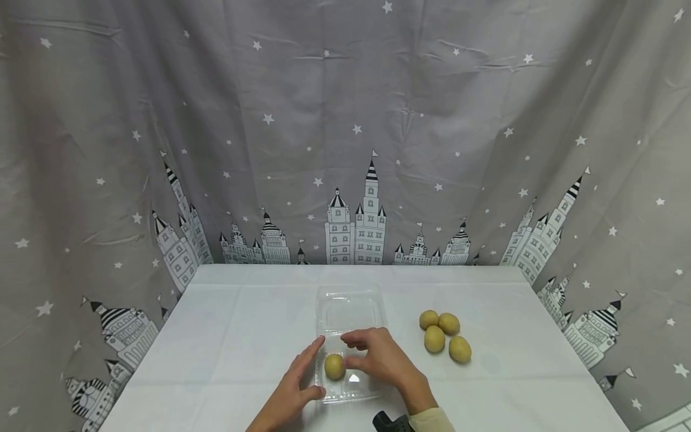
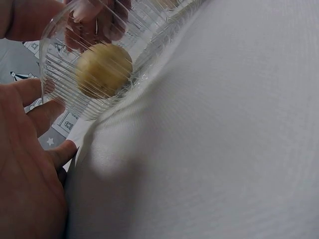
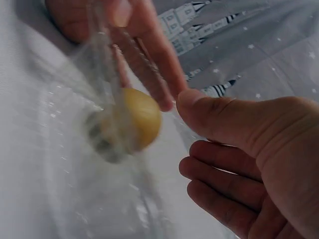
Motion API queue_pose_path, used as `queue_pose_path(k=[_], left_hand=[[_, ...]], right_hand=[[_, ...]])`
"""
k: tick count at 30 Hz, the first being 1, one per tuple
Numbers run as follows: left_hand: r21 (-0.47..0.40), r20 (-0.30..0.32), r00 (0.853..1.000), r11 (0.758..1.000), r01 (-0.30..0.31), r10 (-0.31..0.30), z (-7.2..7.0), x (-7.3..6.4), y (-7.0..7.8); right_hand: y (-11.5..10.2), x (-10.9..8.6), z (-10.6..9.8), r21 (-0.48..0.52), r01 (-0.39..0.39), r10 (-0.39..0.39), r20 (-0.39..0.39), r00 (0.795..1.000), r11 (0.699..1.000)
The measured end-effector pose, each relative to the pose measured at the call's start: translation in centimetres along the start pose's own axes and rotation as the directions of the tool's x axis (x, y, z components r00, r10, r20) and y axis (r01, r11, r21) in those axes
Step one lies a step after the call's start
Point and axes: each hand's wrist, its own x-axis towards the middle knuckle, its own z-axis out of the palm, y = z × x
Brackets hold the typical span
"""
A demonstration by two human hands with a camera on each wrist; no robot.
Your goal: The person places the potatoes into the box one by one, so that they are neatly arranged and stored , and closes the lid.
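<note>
A clear plastic clamshell box [image 1: 353, 393] lies with its lid [image 1: 351, 309] folded back, away from me. Inside its near half sits a round, yellow, potato-like item [image 1: 335, 366], also visible through the ribbed wall in the left wrist view [image 2: 104, 70]. My left hand [image 1: 291, 387] is at the box's left side, its extended fingers touching the wall. Over the right part of the box is my right hand [image 1: 380, 359], thumb and fingers apart and loosely bent. The right wrist view shows nothing held by that hand [image 3: 249, 159]; the yellow item [image 3: 142, 119] is just beyond the thumb.
Several similar yellow items [image 1: 434, 339] lie grouped on the white table [image 1: 518, 372], to the right of the box. A grey curtain [image 1: 432, 150] with printed castles and stars hangs behind and beside the table.
</note>
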Motion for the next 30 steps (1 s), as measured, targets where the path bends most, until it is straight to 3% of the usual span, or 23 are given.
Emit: queue_pose_path(k=[15, 23, 30], left_hand=[[-0.006, 0.0, 0.999, 0.999, 0.043, -0.043, 0.2, 0.2, 0.1], [-0.01, 0.004, 0.999, 0.999, 0.043, -0.043, 0.2, 0.3, 0.1], [-0.006, 0.008, 0.999, 0.999, 0.044, -0.044, 0.1, 0.2, 0.0]], right_hand=[[1.8, -2.7, -3.8, 0.124, -0.037, 0.053, -0.121, 0.991, 0.992], [3.1, -4.8, -5.4, 0.17, -0.091, 0.126, -0.207, 0.97, 0.981], [4.3, -6.8, -7.2, 0.132, -0.131, 0.165, -0.293, 0.942, 0.983]])
